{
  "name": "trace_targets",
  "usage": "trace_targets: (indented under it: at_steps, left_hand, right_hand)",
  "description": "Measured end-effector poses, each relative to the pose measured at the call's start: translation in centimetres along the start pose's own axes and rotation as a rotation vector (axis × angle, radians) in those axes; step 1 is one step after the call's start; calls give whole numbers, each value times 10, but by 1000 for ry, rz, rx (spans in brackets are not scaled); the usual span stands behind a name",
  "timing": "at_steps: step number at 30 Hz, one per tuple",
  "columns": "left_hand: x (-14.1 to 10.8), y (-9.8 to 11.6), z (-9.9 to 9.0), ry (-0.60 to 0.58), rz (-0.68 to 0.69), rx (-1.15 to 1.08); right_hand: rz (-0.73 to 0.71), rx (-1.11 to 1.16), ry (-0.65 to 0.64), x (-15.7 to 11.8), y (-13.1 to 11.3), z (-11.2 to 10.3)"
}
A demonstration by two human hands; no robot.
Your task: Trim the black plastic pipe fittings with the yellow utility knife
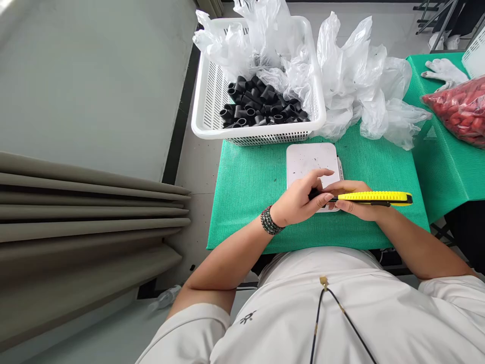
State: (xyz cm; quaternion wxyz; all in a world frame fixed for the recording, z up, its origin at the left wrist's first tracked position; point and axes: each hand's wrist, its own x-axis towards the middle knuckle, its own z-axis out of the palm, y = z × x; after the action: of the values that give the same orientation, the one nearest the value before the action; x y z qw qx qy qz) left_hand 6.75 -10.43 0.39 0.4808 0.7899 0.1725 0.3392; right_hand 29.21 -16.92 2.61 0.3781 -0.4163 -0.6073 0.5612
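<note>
Over a white square flat device (308, 156) dotted with black bits, my two hands meet. My right hand (359, 207) is closed around a yellow and black utility knife (373, 197), whose handle points to the right and whose front end lies at the fingers. Between thumb and fingers, my left hand (297, 202) pinches a small black pipe fitting (313, 193), mostly covered by the hand. The knife's front end is close to the fitting; whether the blade touches it is hidden.
A white plastic basket (210, 134) behind the device holds several black pipe fittings (261, 103) and crumpled clear bags (265, 35). More clear plastic bags (364, 76) lie to its right. On the right-hand green table (450, 172) are a white glove (445, 71) and a bag of red parts (462, 111).
</note>
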Motion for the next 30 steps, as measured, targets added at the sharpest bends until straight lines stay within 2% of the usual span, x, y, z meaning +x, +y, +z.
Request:
trace_targets:
  at_steps: [6,13,17,30]
  left_hand:
    - [-1,-1,4,0,1,7]
    - [-2,-3,6,-4,-8,-26]
    - [-3,-3,6,-5,-19,-49]
    - [-3,-2,7,-17,-33,-43]
  right_hand:
    - [-67,-52,-2,2,4,3]
    - [-219,-300,-10,4,5,3]
    - [-273,-367,-18,4,5,2]
    - [-308,-447,-3,4,8,4]
